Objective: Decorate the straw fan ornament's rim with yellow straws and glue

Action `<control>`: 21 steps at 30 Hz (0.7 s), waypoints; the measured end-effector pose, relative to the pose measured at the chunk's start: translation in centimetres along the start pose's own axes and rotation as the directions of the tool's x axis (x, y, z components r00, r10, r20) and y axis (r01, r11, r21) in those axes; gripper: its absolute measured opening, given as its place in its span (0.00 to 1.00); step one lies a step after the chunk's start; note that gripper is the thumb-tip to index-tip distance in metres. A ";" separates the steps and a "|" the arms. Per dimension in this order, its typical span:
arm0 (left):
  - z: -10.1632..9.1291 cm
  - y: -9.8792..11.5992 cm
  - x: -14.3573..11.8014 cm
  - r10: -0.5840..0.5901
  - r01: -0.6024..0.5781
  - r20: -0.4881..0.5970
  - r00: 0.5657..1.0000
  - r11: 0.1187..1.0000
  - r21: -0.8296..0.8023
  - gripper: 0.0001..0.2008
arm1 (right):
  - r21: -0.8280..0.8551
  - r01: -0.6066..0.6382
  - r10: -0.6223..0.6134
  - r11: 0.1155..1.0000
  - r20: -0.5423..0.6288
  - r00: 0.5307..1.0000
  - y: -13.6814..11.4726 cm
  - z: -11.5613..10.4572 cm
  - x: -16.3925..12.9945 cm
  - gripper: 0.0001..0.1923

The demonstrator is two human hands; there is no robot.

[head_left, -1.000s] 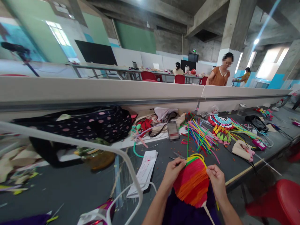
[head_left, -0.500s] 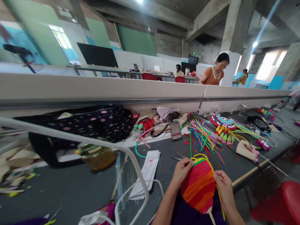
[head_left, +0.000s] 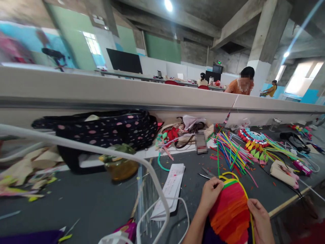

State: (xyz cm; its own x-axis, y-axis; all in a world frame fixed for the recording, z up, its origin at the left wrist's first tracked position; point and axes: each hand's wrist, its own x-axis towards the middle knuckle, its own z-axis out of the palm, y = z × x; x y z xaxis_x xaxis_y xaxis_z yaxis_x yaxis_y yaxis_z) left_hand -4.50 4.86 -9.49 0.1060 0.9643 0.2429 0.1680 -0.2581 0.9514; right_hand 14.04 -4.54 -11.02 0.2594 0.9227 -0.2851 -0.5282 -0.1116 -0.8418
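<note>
Head view: a fan-shaped fringed paper piece (head_left: 230, 213) in pink, red and orange bands is held over the near edge of the grey table (head_left: 76, 200). Its upper left edge is pinched by the left hand (head_left: 212, 195); its right edge is gripped by the right hand (head_left: 260, 220). Just beyond lie one pair of scissors (head_left: 207, 173) and a heap of coloured strips (head_left: 232, 150). One dotted bag (head_left: 109, 130), one amber jar (head_left: 122, 167) and one white folded paper (head_left: 171, 188) are seen to the left. Three other people are seen beyond the partition.

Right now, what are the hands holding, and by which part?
Both hold one striped woven fan: the left hand pinches its upper left edge, the right hand grips its right edge by the yellow rim.
</note>
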 end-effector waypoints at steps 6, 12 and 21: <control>0.1 -0.2 -0.3 -0.054 0.054 -0.022 0.998 0.998 -0.017 0.12 | -0.007 -0.014 0.014 1.000 -0.017 1.000 0.1 0.1 -0.1 0.15; 0.0 -0.2 -0.4 -0.065 0.062 -0.042 0.997 0.995 -0.079 0.11 | -0.037 -0.015 0.015 0.999 -0.001 1.000 -0.2 0.2 -0.1 0.15; -0.2 -0.5 -0.1 -0.121 0.112 -0.072 0.990 0.988 -0.111 0.11 | -0.103 0.115 -0.116 0.988 -0.009 0.993 -1.6 1.3 -0.6 0.16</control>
State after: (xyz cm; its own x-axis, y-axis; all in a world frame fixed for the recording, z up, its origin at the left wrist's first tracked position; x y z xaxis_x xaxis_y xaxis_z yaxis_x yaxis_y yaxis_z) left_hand -4.84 4.93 -9.98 0.0145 0.9901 0.1393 0.0693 -0.1400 0.9877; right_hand 13.73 -4.42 -8.89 0.3261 0.9262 -0.1891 -0.4088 -0.0422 -0.9117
